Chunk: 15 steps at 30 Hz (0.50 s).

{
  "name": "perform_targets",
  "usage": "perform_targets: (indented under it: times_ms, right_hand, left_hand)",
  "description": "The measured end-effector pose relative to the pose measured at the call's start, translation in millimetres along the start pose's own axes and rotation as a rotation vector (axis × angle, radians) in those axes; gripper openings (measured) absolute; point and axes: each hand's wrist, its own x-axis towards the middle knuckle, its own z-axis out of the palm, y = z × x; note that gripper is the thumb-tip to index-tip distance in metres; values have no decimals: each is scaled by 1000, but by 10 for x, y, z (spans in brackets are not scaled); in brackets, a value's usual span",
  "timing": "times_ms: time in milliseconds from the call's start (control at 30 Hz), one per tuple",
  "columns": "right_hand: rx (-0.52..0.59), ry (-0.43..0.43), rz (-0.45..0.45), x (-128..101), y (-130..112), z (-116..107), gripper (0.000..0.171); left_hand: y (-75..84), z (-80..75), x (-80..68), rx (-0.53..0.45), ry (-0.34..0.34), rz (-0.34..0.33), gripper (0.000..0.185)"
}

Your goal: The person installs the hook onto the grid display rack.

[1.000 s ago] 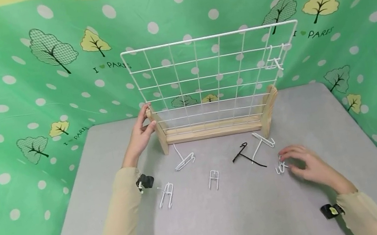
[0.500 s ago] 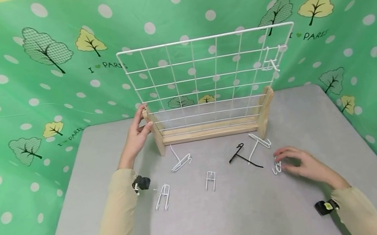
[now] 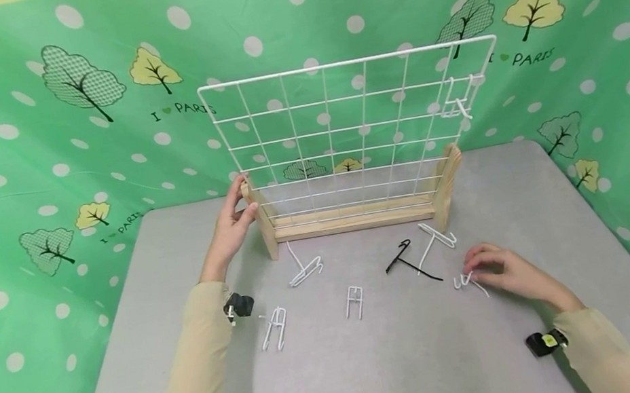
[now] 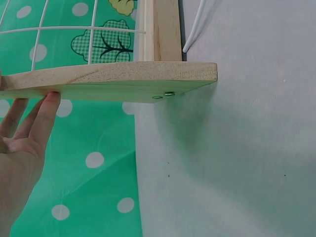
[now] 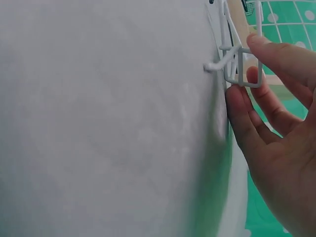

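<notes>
A white wire grid panel (image 3: 354,128) stands in a wooden base (image 3: 355,217) at the back of the grey table (image 3: 379,365). My left hand (image 3: 235,219) rests with straight fingers (image 4: 42,116) against the base's left wooden foot (image 4: 113,79). My right hand (image 3: 478,269) lies low on the table at the right. Its fingertips (image 5: 269,52) pinch a small white wire hook (image 3: 466,280), which the right wrist view shows as a square loop (image 5: 240,66) tipped up off the cloth. One white hook (image 3: 457,102) hangs on the grid's upper right.
Loose hooks lie in front of the base: white ones (image 3: 306,270) (image 3: 274,327) (image 3: 355,300), a black one (image 3: 408,261) and a long white one (image 3: 436,242). A green dotted cloth (image 3: 38,165) closes in the back and both sides.
My right fingers have closed on the small white hook and tipped it up, shifting it slightly left. The left hand stays on the wooden foot.
</notes>
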Motion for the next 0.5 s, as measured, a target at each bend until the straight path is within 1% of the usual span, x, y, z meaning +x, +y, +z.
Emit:
perform_targets:
  times_ms: [267, 333, 400, 500]
  right_hand:
    - [62, 45, -20, 34, 47, 42, 23]
    - [58, 64, -31, 39, 51, 50, 25]
    - [47, 86, -34, 52, 31, 59, 26]
    - [5, 124, -14, 106, -126, 69, 24]
  left_hand:
    - [10, -12, 14, 9, 5, 15, 62]
    - [9, -7, 11, 12, 2, 16, 62]
    - [3, 0, 9, 7, 0, 16, 62]
    - [-7, 4, 3, 4, -1, 9, 62]
